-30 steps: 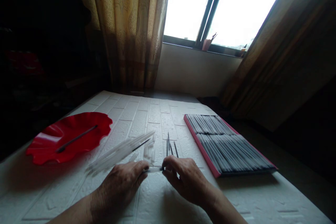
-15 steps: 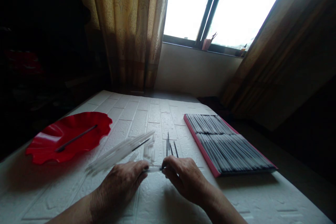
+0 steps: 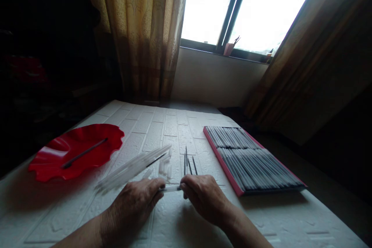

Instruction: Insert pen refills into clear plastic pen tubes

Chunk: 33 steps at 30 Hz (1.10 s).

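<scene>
Both grips pinched on clear tube (image 3: 170,188) — left hand (image 3: 135,203), right hand (image 3: 205,197) — thin, translucent, level.

Two bare forearms, no sleeves

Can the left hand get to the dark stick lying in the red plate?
Probably yes. The left hand is busy pinching a clear tube with the right hand, but nothing lies between it and the dark stick in the red plate.

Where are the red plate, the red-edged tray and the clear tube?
red plate (image 3: 55,162), head view, bare front part.
red-edged tray (image 3: 222,162), head view, left rim.
clear tube (image 3: 171,188), head view, middle.
</scene>
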{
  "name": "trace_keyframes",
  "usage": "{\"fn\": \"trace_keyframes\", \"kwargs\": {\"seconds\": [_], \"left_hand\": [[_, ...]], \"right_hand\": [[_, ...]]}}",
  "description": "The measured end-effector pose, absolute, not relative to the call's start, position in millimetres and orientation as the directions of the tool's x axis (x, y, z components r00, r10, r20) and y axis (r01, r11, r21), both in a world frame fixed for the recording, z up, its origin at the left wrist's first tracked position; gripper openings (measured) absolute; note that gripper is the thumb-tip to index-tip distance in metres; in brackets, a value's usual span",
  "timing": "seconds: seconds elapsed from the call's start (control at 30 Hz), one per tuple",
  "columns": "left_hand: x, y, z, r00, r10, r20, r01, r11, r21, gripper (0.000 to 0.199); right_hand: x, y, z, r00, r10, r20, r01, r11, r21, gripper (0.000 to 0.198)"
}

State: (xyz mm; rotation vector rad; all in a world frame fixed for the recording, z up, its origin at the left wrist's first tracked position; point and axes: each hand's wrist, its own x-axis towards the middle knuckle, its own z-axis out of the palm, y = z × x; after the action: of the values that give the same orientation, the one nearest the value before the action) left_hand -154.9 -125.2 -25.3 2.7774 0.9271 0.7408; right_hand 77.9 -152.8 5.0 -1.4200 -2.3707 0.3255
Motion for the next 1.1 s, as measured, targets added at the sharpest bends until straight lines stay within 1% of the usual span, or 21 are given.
{"fn": "trace_keyframes", "kwargs": {"seconds": [0.07,0.17,0.27,0.33,0.57,0.77,0.93,1.1], "left_hand": [[-154.6,-124.9,-25.0,0.692,0.593,0.413,0.533,-0.804,0.262,0.016],[-154.6,-124.4,-25.1,0.691,0.591,0.416,0.531,-0.806,0.263,0.016],[-155.4,-124.0,-25.8,0.686,0.588,0.428,0.527,-0.808,0.265,0.017],[-155.9,-123.7,-26.3,0.681,0.586,0.439,0.523,-0.809,0.268,0.017],[-156.0,-123.7,-26.8,0.662,0.584,0.469,0.517,-0.810,0.278,0.017],[-155.9,-124.6,-24.5,0.662,0.575,0.480,0.516,-0.815,0.264,0.018],[-155.2,-122.7,-27.2,0.664,0.537,0.521,0.507,-0.835,0.214,0.022],[-151.9,-122.6,-24.8,0.640,0.506,0.579,0.532,-0.835,0.142,0.031]], "right_hand": [[79.0,-153.2,6.2,-0.425,0.882,0.205,0.786,0.472,-0.399,0.013],[80.7,-153.9,6.3,-0.436,0.867,0.241,0.749,0.498,-0.436,0.016],[82.0,-154.6,4.1,-0.452,0.852,0.266,0.746,0.524,-0.411,0.006],[82.4,-154.7,2.6,-0.459,0.845,0.275,0.747,0.534,-0.396,0.004],[81.9,-153.1,0.7,-0.448,0.852,0.271,0.724,0.524,-0.449,0.006],[82.4,-152.2,-1.2,-0.434,0.871,0.232,0.709,0.489,-0.509,0.007],[81.5,-150.3,-2.2,-0.411,0.875,0.256,0.654,0.478,-0.585,0.008],[79.2,-148.6,-3.2,-0.399,0.888,0.231,0.585,0.440,-0.681,0.017]]}}
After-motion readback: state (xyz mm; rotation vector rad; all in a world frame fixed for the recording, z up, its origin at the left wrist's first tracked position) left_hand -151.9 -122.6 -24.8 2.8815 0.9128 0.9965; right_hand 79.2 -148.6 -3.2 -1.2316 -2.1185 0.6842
